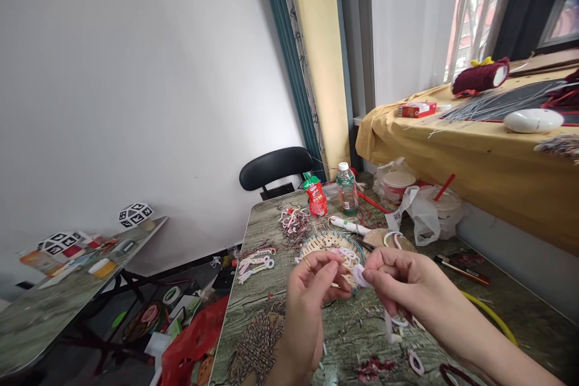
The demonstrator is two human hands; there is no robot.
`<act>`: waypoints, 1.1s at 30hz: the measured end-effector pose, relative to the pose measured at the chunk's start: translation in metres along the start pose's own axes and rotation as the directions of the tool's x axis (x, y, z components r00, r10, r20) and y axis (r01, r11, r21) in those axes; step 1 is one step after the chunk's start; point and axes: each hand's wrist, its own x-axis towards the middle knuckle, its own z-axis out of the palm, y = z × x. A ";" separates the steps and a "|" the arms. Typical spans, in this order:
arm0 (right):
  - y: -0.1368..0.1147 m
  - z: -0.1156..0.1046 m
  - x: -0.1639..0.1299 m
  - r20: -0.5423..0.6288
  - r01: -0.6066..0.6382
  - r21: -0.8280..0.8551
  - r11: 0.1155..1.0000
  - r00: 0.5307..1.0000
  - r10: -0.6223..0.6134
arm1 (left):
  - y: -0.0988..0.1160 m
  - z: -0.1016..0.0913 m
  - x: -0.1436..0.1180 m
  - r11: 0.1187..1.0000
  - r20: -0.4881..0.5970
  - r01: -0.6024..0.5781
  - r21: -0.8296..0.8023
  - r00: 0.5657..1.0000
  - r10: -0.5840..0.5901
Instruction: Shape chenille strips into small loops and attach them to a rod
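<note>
- Lilac fuzzy piece (359, 275): up above the tbl (260, 217), betw. both hands, overlapping the near edge of the round woven tray (314, 244) as seen from head cam.
- R hand (407, 283): thumb + index pinched together on said piece, w/ a small fuzzy bit poking out twd L side.
- L hand (312, 289): thumb & fingertips drawn close together, right near the piece; can't tell if anything thin caught betw. them.
- Main risk, prob.: slipping out of R pinch, b/c gripped over a small area and prob. soft + squashy.
- If dropped: could get lost among pale loops (346, 253) in tray, b/c of v. similar colours.
- Pale strip (388, 327) below R hand: can't tell if joined to the piece. If so, could snag or pull it askew when moved fast.
- Red scraps (375, 368) nearer the body: could stick to the fuzz if set down there.
- Brown yarn bundle (257, 344) just beside L wrist: could get dragged or unwound by a careless elbow/forearm swing.
- Bottle (347, 193) + red pouch (317, 199) farther back: could get toppled by a long reach, but less likely, b/c well apart from both hands.
</note>
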 end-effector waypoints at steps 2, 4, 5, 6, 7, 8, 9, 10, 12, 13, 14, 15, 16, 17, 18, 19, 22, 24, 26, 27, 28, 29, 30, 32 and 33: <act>0.000 0.000 0.002 0.011 -0.009 0.030 1.000 1.000 0.008 | 0.002 0.000 0.002 0.998 0.040 0.035 0.061 0.998 -0.038; 0.001 0.001 0.003 0.031 -0.020 0.049 0.999 0.999 0.018 | 0.003 -0.001 0.005 0.991 0.070 0.044 0.123 0.996 -0.053; 0.001 0.001 0.003 0.043 -0.030 0.060 0.998 0.999 0.028 | 0.003 -0.001 0.006 0.989 0.074 0.035 0.144 0.996 -0.046; 0.001 0.001 0.002 0.054 -0.043 0.072 0.996 0.998 0.039 | 0.003 -0.002 0.007 0.987 0.076 0.020 0.160 0.997 -0.033; 0.001 0.000 0.002 0.060 -0.059 0.086 0.995 0.997 0.054 | 0.003 -0.002 0.008 0.985 0.075 0.003 0.173 0.997 -0.016; 0.001 -0.001 0.001 0.069 -0.077 0.099 0.992 0.995 0.071 | 0.003 -0.002 0.008 0.982 0.073 -0.008 0.187 0.997 -0.006; 0.000 -0.003 0.000 0.078 -0.092 0.114 0.989 0.993 0.083 | 0.003 -0.003 0.007 0.979 0.072 -0.010 0.203 0.997 -0.005; 0.000 -0.004 -0.001 0.092 -0.102 0.128 0.987 0.992 0.090 | 0.004 -0.003 0.007 0.976 0.067 -0.008 0.219 0.998 -0.007; -0.002 -0.009 -0.002 0.137 -0.117 0.153 0.981 0.986 0.097 | 0.005 -0.002 0.005 0.970 0.051 -0.015 0.244 0.999 0.003; -0.002 -0.011 -0.002 0.155 -0.121 0.154 0.981 0.983 0.097 | 0.006 -0.001 0.004 0.967 0.042 -0.021 0.253 0.999 0.011; -0.002 -0.013 -0.001 0.161 -0.111 0.144 0.983 0.983 0.088 | 0.006 0.001 0.004 0.965 0.032 -0.026 0.260 0.999 0.019; -0.001 -0.015 -0.001 0.150 -0.089 0.122 0.988 0.986 0.071 | 0.006 0.002 0.003 0.964 0.022 -0.026 0.264 1.000 0.021; 0.000 -0.017 0.001 0.131 -0.056 0.093 0.994 0.990 0.043 | 0.005 0.003 0.004 0.963 0.012 -0.019 0.267 1.000 0.016; 0.001 -0.019 0.002 0.108 -0.015 0.062 0.998 0.994 0.008 | 0.005 0.004 0.004 0.963 0.002 -0.006 0.270 1.000 0.006; 0.003 -0.020 0.004 0.096 0.023 0.036 0.999 0.995 -0.027 | 0.004 0.005 0.005 0.962 -0.004 0.006 0.272 1.000 -0.005; 0.004 -0.020 0.006 0.094 0.048 0.023 0.999 0.994 -0.050 | 0.003 0.005 0.005 0.963 -0.010 0.013 0.271 1.000 -0.011; 0.007 -0.019 0.012 0.135 0.017 0.052 0.999 0.991 -0.024 | 0.001 0.005 0.008 0.964 -0.009 0.009 0.266 1.000 -0.007; 0.007 -0.017 0.014 0.177 -0.029 0.086 0.996 0.984 0.014 | 0.000 0.004 0.009 0.965 -0.008 0.009 0.262 1.000 -0.007; 0.006 -0.015 0.017 0.212 -0.051 0.106 0.993 0.977 0.028 | 0.000 0.003 0.010 0.967 -0.001 0.012 0.254 1.000 -0.012; 0.006 -0.015 0.019 0.222 -0.048 0.103 0.994 0.975 0.024 | 0.000 0.002 0.011 0.969 0.003 0.013 0.246 1.000 -0.014; 0.006 -0.015 0.020 0.227 -0.040 0.092 0.995 0.974 0.018 | 0.000 0.001 0.012 0.971 0.006 0.011 0.237 1.000 -0.013; 0.006 -0.015 0.022 0.230 -0.029 0.074 0.997 0.973 0.011 | 0.001 0.001 0.012 0.974 0.009 0.008 0.227 1.000 -0.010; 0.006 -0.016 0.024 0.235 -0.020 0.053 0.998 0.972 0.006 | 0.001 0.000 0.012 0.976 0.010 0.006 0.216 1.000 -0.008; 0.005 -0.016 0.026 0.246 -0.006 0.004 1.000 0.969 0.005 | 0.002 -0.001 0.013 0.981 0.007 0.014 0.196 1.000 -0.015; 0.004 -0.016 0.026 0.253 0.000 -0.025 1.000 0.968 0.007 | 0.004 -0.002 0.013 0.982 0.006 0.025 0.188 1.000 -0.026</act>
